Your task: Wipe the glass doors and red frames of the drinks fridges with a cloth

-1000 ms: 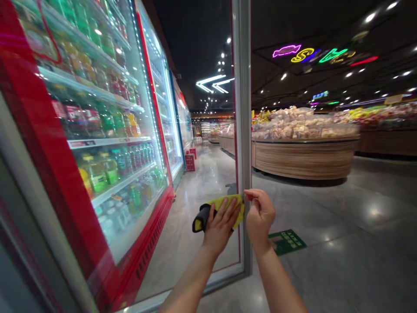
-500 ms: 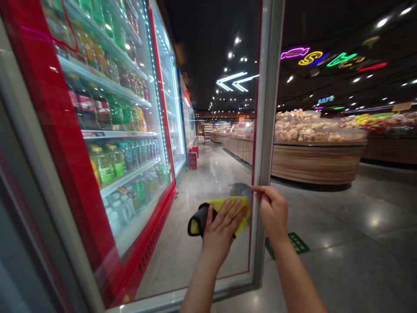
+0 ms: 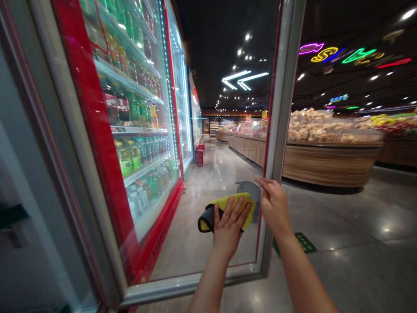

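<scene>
In the head view, my left hand lies spread over a folded yellow and dark grey cloth, holding it against the glass of a cooler door. The door stands open, and the lower glass is under the cloth. My right hand has its fingers closed on the door's metal side frame, at about the cloth's height. A dark grey shape shows on or through the glass behind the cloth.
Left of the door, a red-framed drinks cooler holds several shelves of bottles. Red boxes stand along the aisle. To the right is a rounded wood-panelled display stand with packaged goods. A green floor sign lies beside the door.
The view has shifted, so the door and cooler sit further right. The cloth and my left hand have moved slightly up the glass. My right hand stays on the frame.
</scene>
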{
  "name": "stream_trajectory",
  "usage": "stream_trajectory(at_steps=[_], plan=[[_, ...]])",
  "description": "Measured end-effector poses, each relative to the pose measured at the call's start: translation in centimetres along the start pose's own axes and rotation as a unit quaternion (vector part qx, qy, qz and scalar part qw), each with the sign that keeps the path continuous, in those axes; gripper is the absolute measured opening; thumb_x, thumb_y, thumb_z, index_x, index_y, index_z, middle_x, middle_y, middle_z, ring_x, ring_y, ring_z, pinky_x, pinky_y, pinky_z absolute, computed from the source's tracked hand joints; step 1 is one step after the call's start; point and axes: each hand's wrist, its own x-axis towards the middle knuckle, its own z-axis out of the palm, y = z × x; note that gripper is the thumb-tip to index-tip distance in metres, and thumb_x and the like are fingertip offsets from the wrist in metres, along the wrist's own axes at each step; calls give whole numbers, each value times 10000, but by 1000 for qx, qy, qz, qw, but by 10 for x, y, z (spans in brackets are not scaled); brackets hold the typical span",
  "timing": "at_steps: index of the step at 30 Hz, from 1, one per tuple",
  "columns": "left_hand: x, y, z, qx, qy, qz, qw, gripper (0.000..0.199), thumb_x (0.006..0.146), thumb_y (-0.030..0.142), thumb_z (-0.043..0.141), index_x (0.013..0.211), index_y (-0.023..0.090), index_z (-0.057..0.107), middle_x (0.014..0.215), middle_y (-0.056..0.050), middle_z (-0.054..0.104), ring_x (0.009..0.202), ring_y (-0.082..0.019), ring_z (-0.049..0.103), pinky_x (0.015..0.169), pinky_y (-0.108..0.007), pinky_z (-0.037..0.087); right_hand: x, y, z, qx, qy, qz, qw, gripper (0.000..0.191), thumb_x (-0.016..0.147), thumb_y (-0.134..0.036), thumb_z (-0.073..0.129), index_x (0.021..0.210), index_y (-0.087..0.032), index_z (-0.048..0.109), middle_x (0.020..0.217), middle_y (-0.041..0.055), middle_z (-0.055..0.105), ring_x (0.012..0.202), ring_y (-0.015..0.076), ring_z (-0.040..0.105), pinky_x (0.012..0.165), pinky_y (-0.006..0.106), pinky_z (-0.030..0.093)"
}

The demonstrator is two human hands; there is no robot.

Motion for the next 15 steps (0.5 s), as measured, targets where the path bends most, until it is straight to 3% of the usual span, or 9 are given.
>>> stream_trajectory(at_steps=[2,5,7,9,12,15], plan=[[11,-10,-18,-1,-7,-7,1000,812,871,228,691,1560,439,315,1617,-8,415,1548,-244,289,1265,-583,-53,-3,-1,4,-1,-10,-28,1000,402,918,-141,417,1134,-234,743,1167,101,679,1124,224,642,987,414,519],[17,-44,-41,24,70,-165,984,721,923,286,628,1573,370,327,1661,-71,328,1567,-311,228,1246,-656,2,-11,-1,11,-51,-18,-78,995,386,933,-144,445,1168,-241,735,1239,115,651,1138,243,625,991,451,521],[7,-61,-41,44,147,-270,951,659,964,331,560,1581,296,333,1681,-123,268,1575,-351,178,1225,-702,36,-20,-2,17,-102,-20,-121,987,378,930,-134,476,1189,-243,728,1299,121,626,1161,256,602,990,464,520],[-10,-64,-27,59,199,-312,927,630,979,349,521,1578,259,347,1678,-152,270,1578,-366,154,1211,-727,47,-31,-4,24,-148,-28,-169,974,398,912,-98,500,1205,-250,722,1351,114,609,1228,263,567,1008,461,506],[-32,-44,-1,62,182,-229,954,628,932,358,595,1536,332,427,1628,-106,402,1578,-343,172,1231,-694,5,-47,-10,33,-203,-48,-219,953,460,889,-52,504,1248,-263,702,1411,98,596,1329,264,513,1043,450,470],[-23,-24,-2,42,114,-100,988,695,867,380,695,1512,424,440,1574,-41,493,1571,-305,218,1247,-627,-84,-54,-17,36,-241,-49,-218,944,472,912,-89,502,1313,-274,669,1421,101,600,1333,268,518,1076,467,440]])
